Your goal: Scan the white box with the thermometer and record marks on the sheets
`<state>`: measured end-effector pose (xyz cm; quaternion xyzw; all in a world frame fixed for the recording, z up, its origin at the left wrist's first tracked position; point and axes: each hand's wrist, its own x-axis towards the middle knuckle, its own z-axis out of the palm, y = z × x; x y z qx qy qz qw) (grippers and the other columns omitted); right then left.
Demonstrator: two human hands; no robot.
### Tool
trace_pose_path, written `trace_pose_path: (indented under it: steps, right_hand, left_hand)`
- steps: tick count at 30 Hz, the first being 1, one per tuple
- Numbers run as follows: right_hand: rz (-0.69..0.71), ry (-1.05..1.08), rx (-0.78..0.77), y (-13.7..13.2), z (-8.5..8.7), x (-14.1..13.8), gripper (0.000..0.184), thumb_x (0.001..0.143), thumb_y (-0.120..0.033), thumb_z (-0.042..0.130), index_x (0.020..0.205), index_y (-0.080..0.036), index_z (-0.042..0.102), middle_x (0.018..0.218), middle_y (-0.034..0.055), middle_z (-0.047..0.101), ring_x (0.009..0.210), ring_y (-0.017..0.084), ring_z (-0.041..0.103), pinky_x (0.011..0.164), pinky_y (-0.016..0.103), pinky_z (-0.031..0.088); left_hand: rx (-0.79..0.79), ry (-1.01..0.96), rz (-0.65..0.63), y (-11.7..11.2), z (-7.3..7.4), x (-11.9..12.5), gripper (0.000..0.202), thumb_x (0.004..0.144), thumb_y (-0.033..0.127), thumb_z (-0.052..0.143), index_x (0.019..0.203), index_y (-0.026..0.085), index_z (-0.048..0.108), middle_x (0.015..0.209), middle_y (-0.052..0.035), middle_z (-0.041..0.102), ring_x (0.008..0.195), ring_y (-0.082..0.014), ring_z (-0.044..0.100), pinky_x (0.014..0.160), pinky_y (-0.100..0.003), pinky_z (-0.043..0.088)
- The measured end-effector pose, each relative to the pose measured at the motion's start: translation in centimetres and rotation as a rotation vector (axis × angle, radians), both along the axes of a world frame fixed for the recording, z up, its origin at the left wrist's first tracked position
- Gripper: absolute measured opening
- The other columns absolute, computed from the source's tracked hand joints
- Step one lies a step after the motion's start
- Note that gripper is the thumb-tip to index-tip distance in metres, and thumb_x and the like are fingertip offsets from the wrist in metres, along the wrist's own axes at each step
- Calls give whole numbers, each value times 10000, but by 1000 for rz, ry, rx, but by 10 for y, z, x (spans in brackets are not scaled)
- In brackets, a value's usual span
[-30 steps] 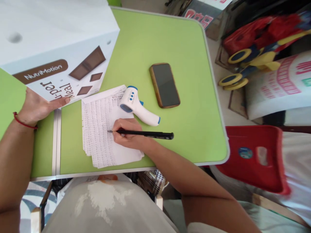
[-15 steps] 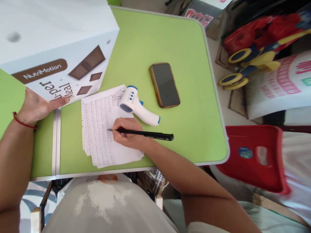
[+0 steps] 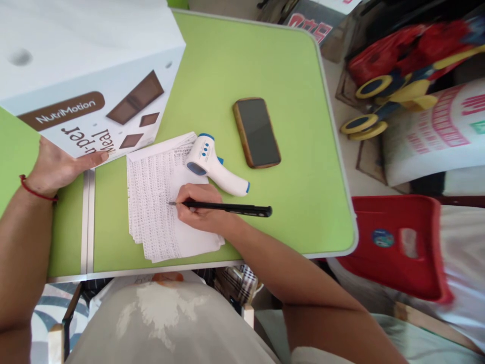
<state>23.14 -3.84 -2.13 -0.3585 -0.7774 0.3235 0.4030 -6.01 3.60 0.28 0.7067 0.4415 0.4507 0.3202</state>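
A black pen is pinched in my right hand, its tip on the densely written sheets of paper. The right part of the top sheet is blank. My left hand grips the lower edge of a white box printed "NutriMotion"; the thumb lies on its printed face, and the other fingers are hidden behind it. A white and blue infrared thermometer rests across the upper right of the papers, just above my right hand. Farther right lies a phone in a brown case, screen dark.
The green table has a metal rim and a seam at left. Beyond its right edge stand a red plastic chair, a printed white sack and yellow-and-blue handled tools.
The pen tip has shifted very slightly to the right on the paper, and the pen's back end has risen a little. My left hand and the box stay put.
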Motion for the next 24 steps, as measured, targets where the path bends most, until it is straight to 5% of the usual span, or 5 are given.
trace_pose_path:
  steps: [24]
  right_hand:
    - [-63,9,-49,-1,-2,0,131,698,-113,505,630,-217,462,530,-64,454,468,74,393,461,227,323]
  left_hand:
    - [4,23,-17,2,-1,-2,706,624,466,886,1098,84,529,1226,-164,638,1186,-294,591,1079,-522,455]
